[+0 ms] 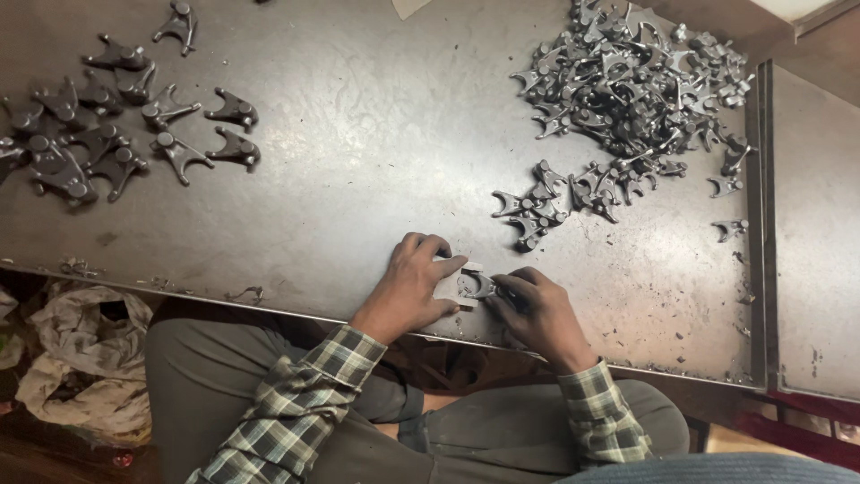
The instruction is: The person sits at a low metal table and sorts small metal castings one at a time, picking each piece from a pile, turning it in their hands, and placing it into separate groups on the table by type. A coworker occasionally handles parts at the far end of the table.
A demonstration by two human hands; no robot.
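Pinching down at the near edge of the surface, both hands meet over one small part: the left hand lies flat with its fingers curled over a pale scrap of abrasive paper, pressing it to the metal surface, while the right hand has its grip closed on a small forked metal casting, thumb and fingertips tight around it so only its curved prongs show between the two hands. That casting sits right on the paper, touching both hands, just inside the front lip of the surface. Plaid shirt sleeves run back from both wrists, and grey trousers fill the space below the edge. Out beyond the right hand, a small cluster of forked castings lies loose, and past that, toward the far right corner, a big shiny heap of the same castings is tangled together, with a few strays near the raised right rim. Well apart on the far left, a darker group of castings is spread out flat, each piece separate or barely touching its neighbour. Metal chips and dust speckle the surface near the right front corner. Below the left edge, a crumpled pale cloth lies on the floor.
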